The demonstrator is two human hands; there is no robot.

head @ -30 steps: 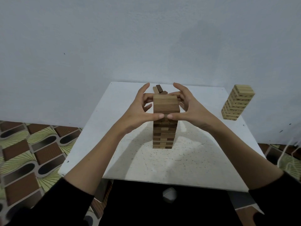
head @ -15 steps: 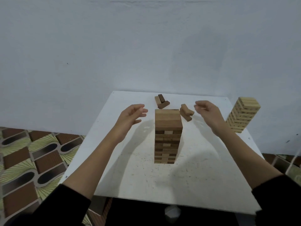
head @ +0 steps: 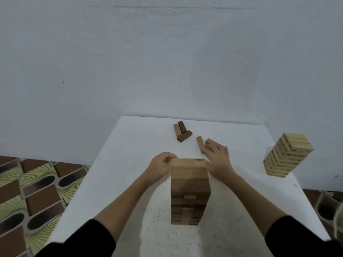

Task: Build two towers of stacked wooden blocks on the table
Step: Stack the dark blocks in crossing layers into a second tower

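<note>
Now we see a white table (head: 130,182) standing against a pale wall (head: 167,62), and on it two towers of wooden blocks. The darker tower (head: 189,193) stands upright in the middle of the table, close to us; its upper layers look smooth and mixed brown, and lower down some lighter block ends show. The pale tower (head: 287,156) stands near the right edge of the table, well apart from the first one. Our left hand (head: 161,167) is just beside the top left corner of the darker tower, with its fingers curled; the grip is narrow, and we cannot tell if the fingers touch the top block or hold anything. Our right hand (head: 219,158) lies behind the tower and to its right, with fingers straight and spread wide, reaching over the loose light blocks (head: 201,145) that lie flat on the table; the fingertips seem to touch them, but the hand hides part of them. Farther back lies a small group of loose blocks (head: 181,131), two dark and one light, touching each other. Both arms wear black sleeves (head: 79,240). At the left, the floor (head: 27,191) has brown, green and black patterned tiles.
</note>
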